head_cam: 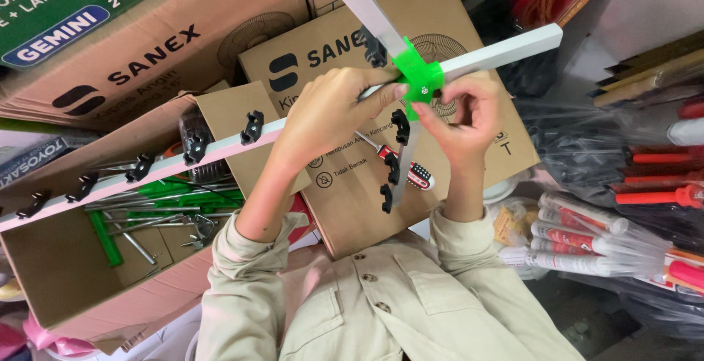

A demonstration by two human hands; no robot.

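Two white square bars cross in front of me, joined by a green plastic bracket (418, 75). The long bar (147, 172) runs from lower left to upper right and carries several black clips (251, 126). A shorter bar (363, 2) crosses it and also bears black clips. My left hand (330, 115) grips the long bar just left of the bracket. My right hand (463, 115) pinches the bracket's lower right side with its fingertips. A screwdriver (411, 170) with a red, black and white handle lies on the cardboard box (352, 200) beneath the hands.
An open cardboard box (66, 273) at the left holds green plastic pieces (106, 238) and metal rods. More printed cartons are stacked behind. Several sealant tubes in plastic wrap (587, 240) lie at the right, beside red-handled tools (660, 178).
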